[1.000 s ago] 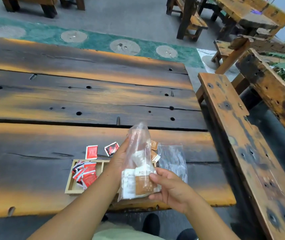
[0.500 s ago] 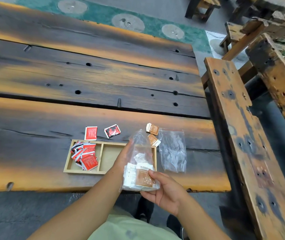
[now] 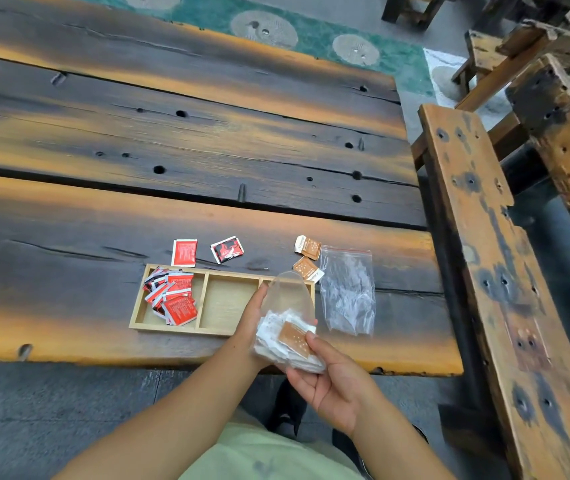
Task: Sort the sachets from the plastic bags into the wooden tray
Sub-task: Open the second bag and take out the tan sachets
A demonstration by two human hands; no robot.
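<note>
Dark, orange-edged plank table [image 3: 69,209] fills the view, with a matching wooden bench [image 3: 477,237] along its right side and a green floor mat [image 3: 311,32] beyond. Wooden tray [image 3: 172,328] with three compartments lies near the front edge of the table. Left compartment holds a loose pile of red sachets [image 3: 172,296]; middle compartment bare; right compartment mostly hidden behind the held bag, contents cannot be told. Two further red sachets [image 3: 184,252] lie flat on the table just behind the tray. Two brown sachets [image 3: 308,247] lie on the table near the tray's right rear corner. Flat clear plastic bag [image 3: 347,289] with a red zip strip lies on the table just right of the tray. Second plastic bag [image 3: 290,320], holding white and brown sachets, is raised above the tray's right end. Left hand [image 3: 254,315] grips this bag from the left side, fingers behind it. Right hand [image 3: 332,379] cups it from below, palm up, thumb pressed on a brown sachet through the plastic.
</note>
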